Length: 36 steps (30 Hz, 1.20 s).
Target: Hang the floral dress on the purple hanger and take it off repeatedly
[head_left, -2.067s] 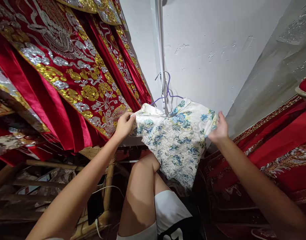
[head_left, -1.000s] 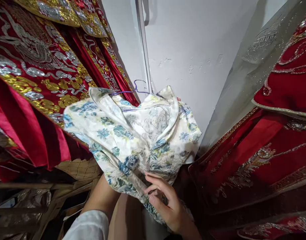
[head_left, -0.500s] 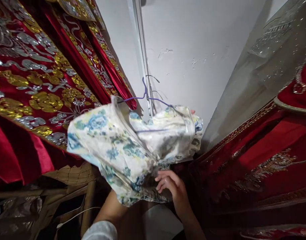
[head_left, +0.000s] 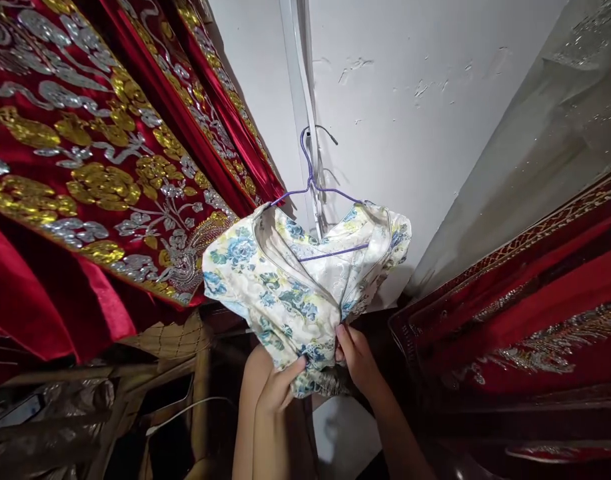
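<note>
A white garment with blue and yellow flowers hangs on a purple wire hanger, whose hook goes over a small peg on a white strip on the wall. Its two front panels cross in a V neck, and the hanger's lower bar shows inside the neckline. My left hand pinches the lower left of the garment, thumb on the front. My right hand grips the front edge just below the point of the V. The fingers behind the cloth are partly hidden.
Red garments with gold and silver embroidery hang at the left. More red beaded cloth and a sheer cover are at the right. A bamboo chair frame with a white cable stands lower left.
The garment, blurred and swung out before, now hangs straighter. My left hand has come out from behind or inside it to its lower left; my right hand has closed on the front edge.
</note>
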Each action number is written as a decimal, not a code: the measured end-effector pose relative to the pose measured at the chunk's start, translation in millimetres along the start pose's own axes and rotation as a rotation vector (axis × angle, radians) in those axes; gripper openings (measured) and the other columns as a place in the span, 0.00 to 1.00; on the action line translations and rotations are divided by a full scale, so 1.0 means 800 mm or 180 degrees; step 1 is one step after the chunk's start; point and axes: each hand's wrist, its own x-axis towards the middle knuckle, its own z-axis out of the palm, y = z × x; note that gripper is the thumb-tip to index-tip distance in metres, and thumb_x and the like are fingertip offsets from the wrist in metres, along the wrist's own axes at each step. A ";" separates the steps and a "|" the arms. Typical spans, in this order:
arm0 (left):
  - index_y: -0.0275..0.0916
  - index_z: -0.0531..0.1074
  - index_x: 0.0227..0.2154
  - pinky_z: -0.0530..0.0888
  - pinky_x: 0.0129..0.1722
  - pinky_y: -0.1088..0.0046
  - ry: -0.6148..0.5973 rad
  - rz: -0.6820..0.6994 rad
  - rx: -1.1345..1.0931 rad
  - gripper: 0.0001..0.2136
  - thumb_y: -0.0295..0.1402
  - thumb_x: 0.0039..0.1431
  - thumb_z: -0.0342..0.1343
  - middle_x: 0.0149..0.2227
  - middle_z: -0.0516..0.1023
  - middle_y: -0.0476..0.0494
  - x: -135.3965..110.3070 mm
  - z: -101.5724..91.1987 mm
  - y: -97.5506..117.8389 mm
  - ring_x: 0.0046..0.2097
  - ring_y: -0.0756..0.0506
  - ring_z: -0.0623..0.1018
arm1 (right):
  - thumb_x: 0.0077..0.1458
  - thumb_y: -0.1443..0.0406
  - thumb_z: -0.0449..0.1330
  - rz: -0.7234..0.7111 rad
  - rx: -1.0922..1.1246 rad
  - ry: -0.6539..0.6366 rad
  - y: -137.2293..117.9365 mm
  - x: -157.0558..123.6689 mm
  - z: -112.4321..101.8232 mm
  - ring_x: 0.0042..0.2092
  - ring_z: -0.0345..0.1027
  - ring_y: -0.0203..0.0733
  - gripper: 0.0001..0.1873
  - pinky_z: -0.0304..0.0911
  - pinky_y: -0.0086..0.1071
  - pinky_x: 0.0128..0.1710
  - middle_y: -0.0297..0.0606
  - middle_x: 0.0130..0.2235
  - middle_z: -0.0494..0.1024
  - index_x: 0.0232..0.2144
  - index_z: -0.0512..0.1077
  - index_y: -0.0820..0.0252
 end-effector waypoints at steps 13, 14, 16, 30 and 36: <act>0.51 0.66 0.61 0.65 0.68 0.58 0.1871 0.1402 0.0819 0.22 0.42 0.65 0.55 0.68 0.66 0.44 0.015 0.001 -0.018 0.70 0.39 0.65 | 0.53 0.48 0.62 0.0082 0.0767 0.0834 -0.016 -0.012 0.018 0.20 0.47 0.32 0.26 0.47 0.31 0.22 0.27 0.16 0.55 0.15 0.57 0.55; 0.51 0.67 0.59 0.66 0.67 0.59 0.1663 0.1420 0.0906 0.21 0.41 0.63 0.56 0.66 0.67 0.43 0.012 0.007 -0.015 0.68 0.39 0.67 | 0.53 0.49 0.62 0.0093 0.0706 0.0809 -0.016 -0.013 0.022 0.20 0.47 0.31 0.26 0.47 0.31 0.22 0.27 0.15 0.55 0.15 0.57 0.55; 0.48 0.72 0.54 0.70 0.63 0.61 0.0916 0.1258 0.1030 0.18 0.39 0.61 0.59 0.59 0.75 0.42 0.009 0.023 -0.013 0.62 0.39 0.73 | 0.52 0.49 0.62 0.0229 0.0537 0.0555 -0.017 -0.015 0.027 0.19 0.47 0.31 0.25 0.46 0.30 0.22 0.27 0.14 0.56 0.15 0.59 0.55; 0.45 0.65 0.26 0.71 0.36 0.65 -0.0311 0.1286 0.1839 0.09 0.33 0.63 0.48 0.29 0.74 0.44 0.047 0.082 -0.025 0.33 0.42 0.75 | 0.55 0.61 0.55 0.0492 -0.0822 -0.1081 -0.084 0.026 -0.022 0.17 0.58 0.33 0.14 0.53 0.27 0.21 0.32 0.15 0.73 0.22 0.75 0.60; 0.42 0.67 0.36 0.64 0.33 0.68 -0.0701 0.1501 0.3570 0.09 0.32 0.69 0.42 0.33 0.78 0.43 0.051 0.083 -0.033 0.35 0.41 0.78 | 0.58 0.57 0.59 -0.0109 -0.0542 -0.0435 -0.149 0.093 -0.031 0.19 0.58 0.31 0.18 0.57 0.26 0.21 0.33 0.18 0.74 0.21 0.73 0.60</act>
